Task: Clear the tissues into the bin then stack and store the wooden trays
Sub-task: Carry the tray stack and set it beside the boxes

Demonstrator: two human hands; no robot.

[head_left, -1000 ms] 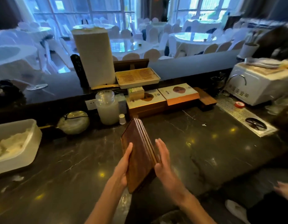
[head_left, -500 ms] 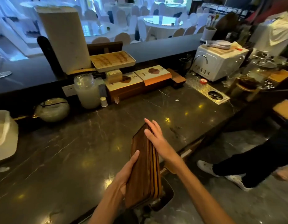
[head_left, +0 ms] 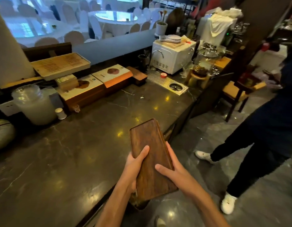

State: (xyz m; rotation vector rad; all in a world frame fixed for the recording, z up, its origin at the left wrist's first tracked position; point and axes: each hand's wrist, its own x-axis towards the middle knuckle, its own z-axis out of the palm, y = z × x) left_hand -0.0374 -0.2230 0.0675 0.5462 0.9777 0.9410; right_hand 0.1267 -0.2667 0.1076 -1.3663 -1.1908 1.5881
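Observation:
A stack of dark wooden trays [head_left: 150, 154] is held flat side up over the near right corner of the dark marble counter [head_left: 63, 161]. My left hand [head_left: 135, 164] grips its left edge, thumb on top. My right hand [head_left: 171, 171] grips the right edge, fingers across the top face. The stack's near end hangs past the counter edge, above a dark opening below. No tissues or bin are in view.
A person in dark trousers and white shoes [head_left: 227, 203] stands on the floor to the right. At the counter's back are a plastic jar [head_left: 33, 105], boxed goods [head_left: 92, 86], a bamboo tray [head_left: 60, 64], a white appliance [head_left: 173, 56] and a drain grate [head_left: 168, 82].
The stack has turned from standing on edge to lying flat face up and has come toward the counter's right corner. My view has swung right, and the white bin has left the frame.

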